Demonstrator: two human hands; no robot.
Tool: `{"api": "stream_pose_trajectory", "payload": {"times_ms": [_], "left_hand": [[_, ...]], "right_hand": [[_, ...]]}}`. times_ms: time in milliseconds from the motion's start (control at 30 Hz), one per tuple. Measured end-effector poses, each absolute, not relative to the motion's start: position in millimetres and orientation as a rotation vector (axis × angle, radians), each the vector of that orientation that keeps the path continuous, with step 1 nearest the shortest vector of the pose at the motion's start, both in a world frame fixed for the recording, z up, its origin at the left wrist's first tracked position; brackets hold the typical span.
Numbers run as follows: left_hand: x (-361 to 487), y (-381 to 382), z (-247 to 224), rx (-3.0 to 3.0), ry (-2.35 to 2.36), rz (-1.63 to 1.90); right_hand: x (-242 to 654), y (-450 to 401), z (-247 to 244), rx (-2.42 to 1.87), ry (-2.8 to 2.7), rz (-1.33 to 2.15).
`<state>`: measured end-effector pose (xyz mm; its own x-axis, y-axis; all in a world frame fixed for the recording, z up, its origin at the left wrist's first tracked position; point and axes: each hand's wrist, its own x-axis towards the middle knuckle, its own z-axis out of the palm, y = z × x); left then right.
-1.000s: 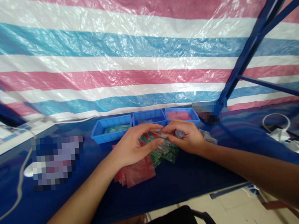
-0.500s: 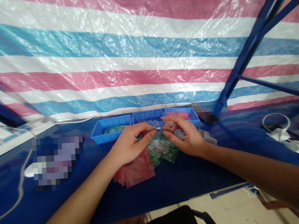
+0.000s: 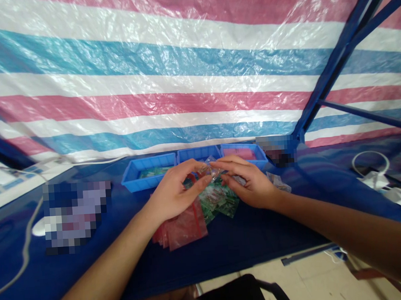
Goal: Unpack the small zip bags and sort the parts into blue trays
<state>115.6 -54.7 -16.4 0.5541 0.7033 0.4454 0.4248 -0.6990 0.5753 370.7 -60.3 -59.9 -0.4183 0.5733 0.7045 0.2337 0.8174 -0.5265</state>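
My left hand [image 3: 171, 192] is closed, thumb and fingers pinching the left side of a small clear plastic bag [image 3: 214, 171]. On the bag's right side, my right hand [image 3: 250, 183] has its fingertips drawn together on the plastic. Whatever lies inside the bag is too small to make out. Below both hands is a pile of small clear bags with green contents [image 3: 220, 202]. A fanned stack of red-pink zip bags [image 3: 187, 230] rests on the table under my left wrist.
Three blue bins stand in a row behind my hands: a left bin [image 3: 129, 181] with green pieces, a middle bin [image 3: 199, 153], and a right bin [image 3: 262, 157] with pink bags. More clear bags [image 3: 279, 181] lie right. A white cable [image 3: 28, 251] crosses the table's left side.
My right hand has moved slightly left, and its fingers have closed onto the clear bag. My left hand has stayed nearly in place.
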Motion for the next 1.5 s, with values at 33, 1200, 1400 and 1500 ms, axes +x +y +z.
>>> {"api": "stream_pose_trajectory", "payload": {"times_ms": [33,1200,1400,1500], "left_hand": [[116.0,-54.7,-17.4,2.394,0.927,0.998],[87.9,-18.4,-39.8,2.717,1.425,0.984],[91.8,-25.2,-29.5,2.712,1.343,1.093],[96.4,-30.8,-24.4,2.718,1.224,1.146]], "right_hand": [[370.4,-60.3,-60.1,-0.628,-1.959,0.511],[371.8,-53.3,-59.7,-0.703,-2.131,0.45],[368.5,-49.6,-69.7,-0.71,-2.291,0.258],[369.6,-48.6,-68.1,-0.741,-2.172,0.326]]}}
